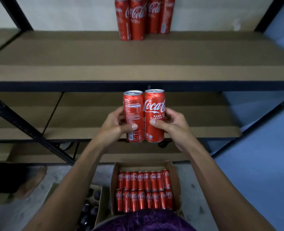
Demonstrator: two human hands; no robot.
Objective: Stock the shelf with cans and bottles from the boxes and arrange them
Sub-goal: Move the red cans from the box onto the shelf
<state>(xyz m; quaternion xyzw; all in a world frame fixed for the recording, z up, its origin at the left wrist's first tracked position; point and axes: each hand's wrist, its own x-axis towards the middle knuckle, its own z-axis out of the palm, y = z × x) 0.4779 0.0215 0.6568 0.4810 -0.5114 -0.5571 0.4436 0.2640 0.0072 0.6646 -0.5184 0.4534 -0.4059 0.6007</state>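
— Start at the far left. What's down there?

— A bare foot [31,179] on the concrete floor [196,189], beside the shelf's slanted black brace [26,125]. Next to it sits a smaller open box [98,212] with dark bottles [89,209] inside; I can't make out their labels.

— And the person's hands?

— Both are raised in front of the middle shelf board [88,117]. The left hand [116,124] grips the left can [133,116], thumb across its front and fingers curled round the far side. That can shows its small-print side. Pressed right up against it is the right can [154,115], logo facing us, upright like its neighbour. The right hand [173,125] holds that one the same way, thumb on the front, fingers wrapped behind. Both cans are in the air, not on any board.

— Anything on the shelves already?

— On the upper shelf board [71,52], near the back wall and a little right of centre, a tight cluster of red cans [143,17] stands upright.

— Where does the supply come from?

— Straight below the hands, an open cardboard box [175,184] on the floor, with two rows of red cans [144,190] packed tight, and a bare strip of box bottom behind them. At the bottom edge, purple patterned clothing [144,220].
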